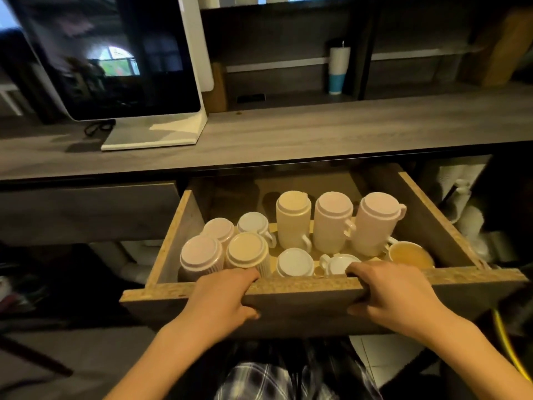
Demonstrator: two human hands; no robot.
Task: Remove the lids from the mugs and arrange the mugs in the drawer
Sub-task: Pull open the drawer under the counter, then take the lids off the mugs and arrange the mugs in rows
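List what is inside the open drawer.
The drawer holds nine lidded mugs and one lidless mug at right. Lids hide their insides; the drawer's back is in shadow.

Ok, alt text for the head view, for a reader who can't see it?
Both hands, left and right, grip the front edge of an open wooden drawer packed with lidded mugs; one mug at the right has no lid. A monitor stands on the desk above.
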